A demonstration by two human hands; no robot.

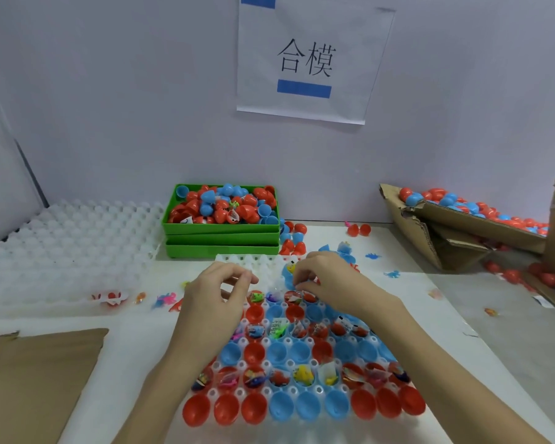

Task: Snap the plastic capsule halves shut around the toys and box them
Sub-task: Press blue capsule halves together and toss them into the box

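Below my fingers [237, 277] I see glossy, smooth plastic capsule halves [253, 408] in a white, half-clear plastic tray [318, 390]. Beyond my fingertips the green bins [221, 248] look matt plastic. The carton [430, 238] is rough brown cardboard.

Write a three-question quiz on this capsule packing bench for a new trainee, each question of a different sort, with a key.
1. True or false: the nearest row of the white tray holds only empty capsule halves.
2. Where do the closed capsules pile up?
A. in the cardboard box at the far right
B. on the brown cardboard sheet at the near left
C. on the stacked empty white trays
3. Fill in: the loose capsule halves at the back sit in a ____ bin.

Key: 1 true; 2 A; 3 green. Both the left hand and the right hand work over the tray's far end; what their fingers hold cannot be made out.
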